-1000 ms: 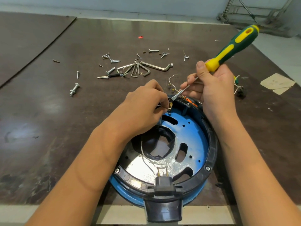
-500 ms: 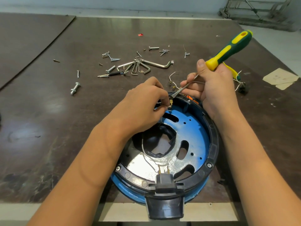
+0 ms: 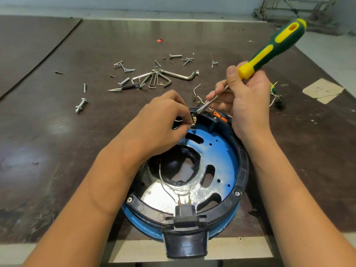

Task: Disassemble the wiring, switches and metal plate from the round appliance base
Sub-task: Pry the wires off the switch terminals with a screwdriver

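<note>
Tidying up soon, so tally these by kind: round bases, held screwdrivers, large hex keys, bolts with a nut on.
Base: 1
Held screwdriver: 1
Large hex key: 1
Bolt with nut: 1
Total: 4

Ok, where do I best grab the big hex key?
Probably by the long arm of the hex key near its bend, from above, fingers across the shaft. It lies flat on the table, and that right end sits apart, while the left end runs into the smaller keys.
</note>
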`<state>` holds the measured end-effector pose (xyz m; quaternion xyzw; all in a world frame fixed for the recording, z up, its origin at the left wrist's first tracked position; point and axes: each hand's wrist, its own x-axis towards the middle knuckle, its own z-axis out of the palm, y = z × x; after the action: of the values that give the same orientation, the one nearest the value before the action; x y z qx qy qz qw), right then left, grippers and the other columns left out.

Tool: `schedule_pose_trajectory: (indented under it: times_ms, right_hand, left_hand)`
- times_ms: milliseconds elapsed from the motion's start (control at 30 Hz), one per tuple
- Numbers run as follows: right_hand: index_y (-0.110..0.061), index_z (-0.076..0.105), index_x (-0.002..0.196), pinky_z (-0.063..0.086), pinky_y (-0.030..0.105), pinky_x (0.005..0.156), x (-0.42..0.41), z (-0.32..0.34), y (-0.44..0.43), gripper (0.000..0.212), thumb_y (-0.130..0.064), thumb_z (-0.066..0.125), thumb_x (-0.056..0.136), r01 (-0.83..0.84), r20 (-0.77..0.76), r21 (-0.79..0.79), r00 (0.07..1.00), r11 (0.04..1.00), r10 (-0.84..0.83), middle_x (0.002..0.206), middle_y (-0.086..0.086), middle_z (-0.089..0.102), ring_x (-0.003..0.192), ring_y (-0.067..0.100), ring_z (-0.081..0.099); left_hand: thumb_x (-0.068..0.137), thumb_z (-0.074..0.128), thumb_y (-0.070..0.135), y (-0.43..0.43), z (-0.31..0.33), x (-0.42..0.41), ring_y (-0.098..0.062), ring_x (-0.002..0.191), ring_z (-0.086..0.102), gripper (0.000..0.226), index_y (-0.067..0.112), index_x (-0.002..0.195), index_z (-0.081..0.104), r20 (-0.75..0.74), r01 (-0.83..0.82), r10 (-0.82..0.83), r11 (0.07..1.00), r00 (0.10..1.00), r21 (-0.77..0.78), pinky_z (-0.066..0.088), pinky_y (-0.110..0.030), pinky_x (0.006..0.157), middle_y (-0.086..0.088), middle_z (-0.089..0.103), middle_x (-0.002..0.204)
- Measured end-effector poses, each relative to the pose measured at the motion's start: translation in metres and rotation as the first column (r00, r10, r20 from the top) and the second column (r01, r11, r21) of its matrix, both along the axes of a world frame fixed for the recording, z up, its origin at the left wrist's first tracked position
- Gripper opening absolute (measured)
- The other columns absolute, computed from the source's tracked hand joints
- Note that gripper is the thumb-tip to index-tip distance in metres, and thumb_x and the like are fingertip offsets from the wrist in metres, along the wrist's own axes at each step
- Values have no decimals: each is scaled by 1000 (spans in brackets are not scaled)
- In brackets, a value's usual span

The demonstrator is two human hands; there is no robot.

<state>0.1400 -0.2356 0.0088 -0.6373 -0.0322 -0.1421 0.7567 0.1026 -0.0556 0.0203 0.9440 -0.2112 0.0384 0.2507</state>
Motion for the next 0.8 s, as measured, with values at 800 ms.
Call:
schedule_pose_trajectory:
  times_ms: [800]
  right_hand:
    - [-17,43,94,57,29,47,6,-1,-2,17,-21,52,109,-24,-154,58,988,998,32,63,2,62,60,22,72]
  left_hand:
    - [89,68,26,0,-1,0,-10,105,56,10,29,93,76,-1,-12,12,1000,1000,-8,49,-38,92,7,53,117]
